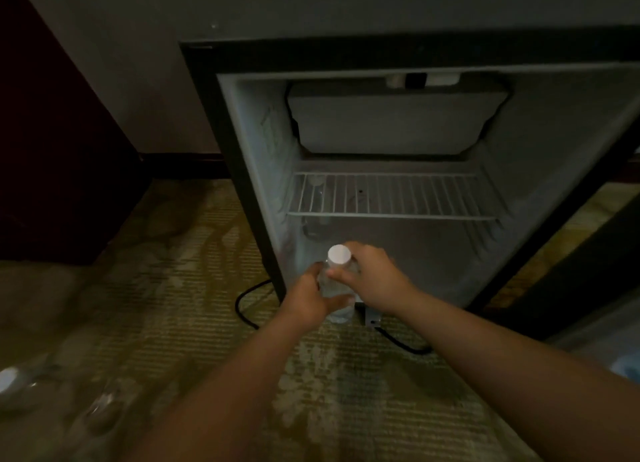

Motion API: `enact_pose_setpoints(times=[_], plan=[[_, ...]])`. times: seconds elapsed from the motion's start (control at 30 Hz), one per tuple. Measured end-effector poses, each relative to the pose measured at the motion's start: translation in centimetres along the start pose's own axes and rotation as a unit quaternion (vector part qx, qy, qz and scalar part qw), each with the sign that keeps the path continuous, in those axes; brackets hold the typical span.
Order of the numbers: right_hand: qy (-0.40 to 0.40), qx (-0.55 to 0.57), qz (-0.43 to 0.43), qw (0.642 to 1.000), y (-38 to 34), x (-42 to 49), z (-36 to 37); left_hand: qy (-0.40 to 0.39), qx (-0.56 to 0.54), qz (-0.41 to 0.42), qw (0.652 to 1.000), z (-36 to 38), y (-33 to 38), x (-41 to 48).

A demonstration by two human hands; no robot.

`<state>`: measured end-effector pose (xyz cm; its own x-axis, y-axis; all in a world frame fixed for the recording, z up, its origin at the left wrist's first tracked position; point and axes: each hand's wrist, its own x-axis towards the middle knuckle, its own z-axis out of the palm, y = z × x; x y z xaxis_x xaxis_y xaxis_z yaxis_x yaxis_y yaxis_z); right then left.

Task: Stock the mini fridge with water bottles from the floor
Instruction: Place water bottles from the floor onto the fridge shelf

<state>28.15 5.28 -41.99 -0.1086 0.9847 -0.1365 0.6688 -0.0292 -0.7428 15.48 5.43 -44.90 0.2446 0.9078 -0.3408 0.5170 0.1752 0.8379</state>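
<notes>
A clear water bottle (338, 290) with a white cap stands upright at the front left corner of the open mini fridge (554, 170). My left hand (308, 299) wraps its lower body from the left. My right hand (372, 276) grips its neck just under the cap. Another clear bottle (313, 224) stands deeper inside at the back left, partly hidden by the wire shelf (394, 195). More bottles (20, 382) lie blurred on the carpet at the lower left.
The fridge door (588, 281) hangs open at the right. A black power cable (244, 299) loops on the carpet in front of the fridge. Dark wooden furniture (52, 150) stands at the left. A freezer box (391, 122) sits at the fridge's top.
</notes>
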Motion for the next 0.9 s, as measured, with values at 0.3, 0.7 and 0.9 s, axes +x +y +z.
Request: enact_pose_setpoints(times=[0.3,0.7,0.9], plan=[[0.052,0.038,0.072,0.995,1.2,6.1,2.4,0.070,-0.085,-0.054,0.992,0.7,-2.6,4.0],[0.132,0.152,0.031,0.979,1.1,10.8,4.2,0.106,-0.181,-0.116,0.971,1.0,-4.3,9.1],[0.190,0.136,0.042,0.971,1.5,13.1,4.9,0.123,-0.185,-0.133,0.966,0.9,-3.9,11.4]])
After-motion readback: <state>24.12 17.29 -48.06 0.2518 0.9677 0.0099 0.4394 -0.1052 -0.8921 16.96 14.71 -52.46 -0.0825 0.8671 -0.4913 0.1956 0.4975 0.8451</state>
